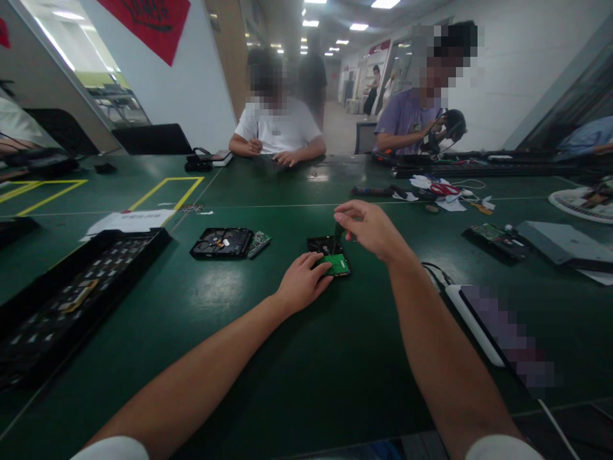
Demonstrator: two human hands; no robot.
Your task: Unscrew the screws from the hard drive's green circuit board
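Note:
A black hard drive (316,244) with a green circuit board (341,263) lies on the green table in front of me. My left hand (302,281) holds it at its left and near side, fingertips on the board. Above it, my right hand (371,229) pinches a dark screwdriver (338,233), which stands nearly upright with its tip down at the drive. The tip itself is too small to make out. To the left, another hard drive (223,243) lies with a loose circuit board (259,244) beside it.
A long black tray (86,287) stands at the left. On the right are a tablet-like device (502,338) with a white edge, another drive (495,243) and a grey metal box (565,244). Cables and paper scraps (447,195) lie farther back. Two people sit across the table.

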